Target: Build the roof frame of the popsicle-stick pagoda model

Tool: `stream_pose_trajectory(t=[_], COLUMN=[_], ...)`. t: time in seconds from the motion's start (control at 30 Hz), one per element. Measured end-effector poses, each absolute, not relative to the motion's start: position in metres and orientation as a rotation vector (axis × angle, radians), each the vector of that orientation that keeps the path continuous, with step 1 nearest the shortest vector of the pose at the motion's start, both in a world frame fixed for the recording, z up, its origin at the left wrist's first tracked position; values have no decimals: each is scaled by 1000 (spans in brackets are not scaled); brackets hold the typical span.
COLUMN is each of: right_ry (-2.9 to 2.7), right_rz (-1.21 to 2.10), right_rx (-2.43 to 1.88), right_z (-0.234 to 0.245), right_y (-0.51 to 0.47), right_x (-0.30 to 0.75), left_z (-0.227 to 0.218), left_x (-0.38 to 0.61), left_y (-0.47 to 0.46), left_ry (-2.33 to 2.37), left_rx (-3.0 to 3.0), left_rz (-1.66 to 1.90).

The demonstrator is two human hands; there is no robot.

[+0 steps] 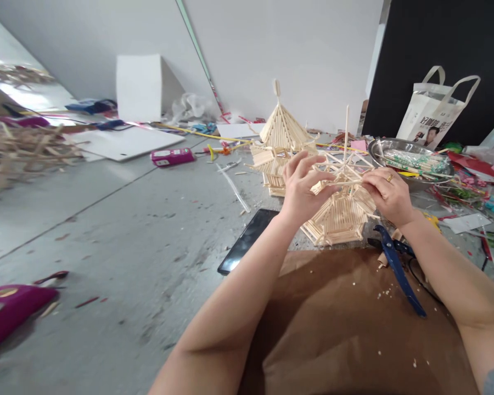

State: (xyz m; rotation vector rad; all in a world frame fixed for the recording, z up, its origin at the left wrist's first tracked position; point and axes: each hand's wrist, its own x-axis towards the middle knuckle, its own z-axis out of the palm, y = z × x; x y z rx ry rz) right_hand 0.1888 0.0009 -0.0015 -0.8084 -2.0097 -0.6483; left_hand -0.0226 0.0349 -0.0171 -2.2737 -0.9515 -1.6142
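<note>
A small pavilion model of thin wooden sticks (pixel 340 216) stands in front of me, with a tall stick (pixel 346 131) rising from its spoked roof frame. My left hand (pixel 304 186) is at the roof's left side, thumb and fingers pinched at one end of a thin wooden stick (pixel 348 182). At the other end, the fingertips of my right hand (pixel 389 195), which wears a ring, are closed. The stick lies roughly level along the front of the roof frame; whether it touches is unclear. Behind stands a second stick model (pixel 286 129) with a pointed roof, partly covered by my left hand.
Blue-handled cutters (pixel 399 271) lie by my right forearm on brown cloth (pixel 333 318). A phone (pixel 247 241) is under my left forearm. A metal bowl (pixel 374 148) holds packed sticks. A purple box-like object (pixel 173 157) lies left. A white bag (pixel 432 112) stands at the back right.
</note>
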Motion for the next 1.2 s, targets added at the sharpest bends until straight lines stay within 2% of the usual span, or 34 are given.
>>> stream_pose_trajectory(t=[0.57, 1.2], right_ry=[-2025, -1978], right_rz=[-597, -598], right_rx=[-862, -815], right_z=[-4, -3], right_y=[2, -3], right_x=[190, 188], left_z=[-10, -26], left_x=[-43, -52], left_y=[36, 57], left_ry=[-954, -980], left_rx=[-2298, -2209], left_rz=[-1539, -1483])
